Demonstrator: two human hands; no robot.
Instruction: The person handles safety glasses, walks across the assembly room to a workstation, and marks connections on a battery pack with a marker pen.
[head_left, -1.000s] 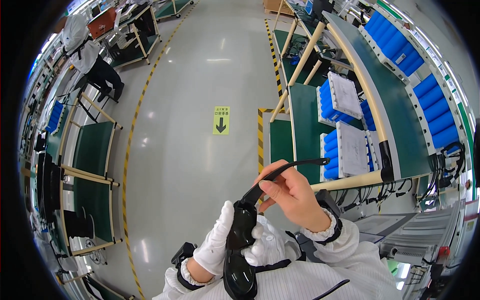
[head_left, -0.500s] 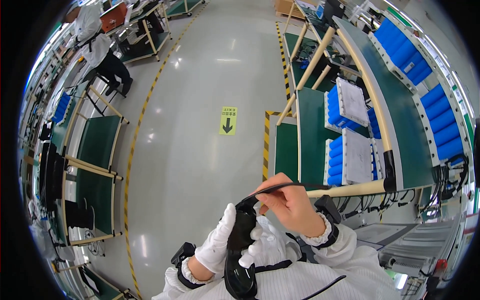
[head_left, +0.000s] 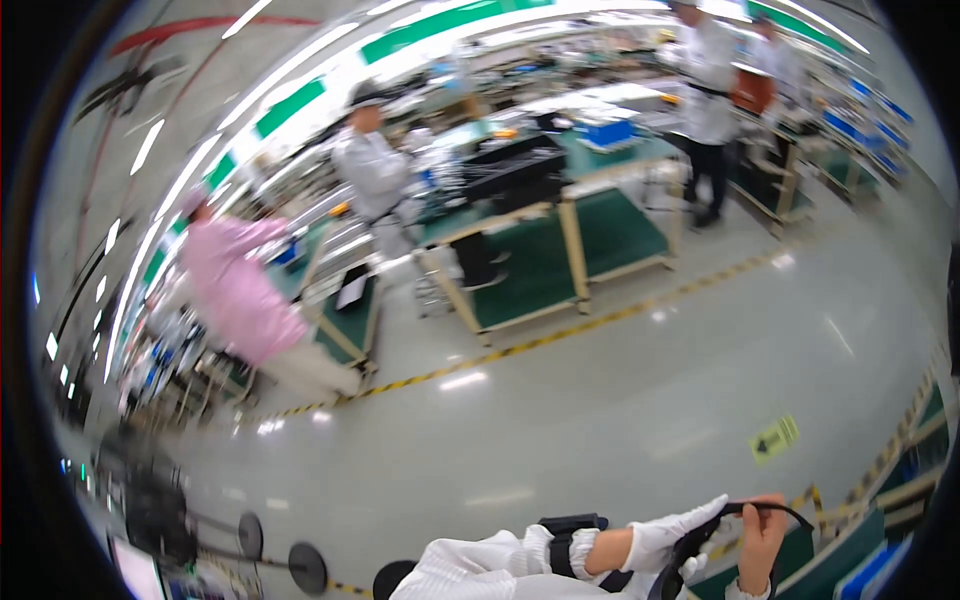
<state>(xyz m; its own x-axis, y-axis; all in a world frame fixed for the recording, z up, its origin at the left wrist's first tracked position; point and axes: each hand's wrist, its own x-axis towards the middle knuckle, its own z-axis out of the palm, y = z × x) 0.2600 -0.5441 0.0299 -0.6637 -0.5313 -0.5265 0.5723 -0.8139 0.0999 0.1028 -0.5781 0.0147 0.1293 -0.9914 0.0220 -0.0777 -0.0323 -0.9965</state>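
My left hand (head_left: 652,543), in a white glove, is at the lower right of the view, closed around a glossy black object (head_left: 690,548). Its kind is not clear, and its lower part runs out of the picture. From its upper end comes a thin black strap (head_left: 796,513). Bare-skinned, my right hand (head_left: 762,538) pinches this strap just right of the glove. A black band with a small box (head_left: 562,552) sits around my left wrist over the white sleeve.
Beyond a yellow-black floor line stand green-topped workbenches (head_left: 525,270) with a black bin (head_left: 515,168). A person in pink (head_left: 240,280) and several people in white work there. At lower left is a dark wheeled thing (head_left: 308,568). A green-shelved rack (head_left: 850,555) stands right of my hands.
My view has swung left and up, toward the workbenches and people, with some blur. Both hands now appear lower and farther right, still on the black object and its strap.
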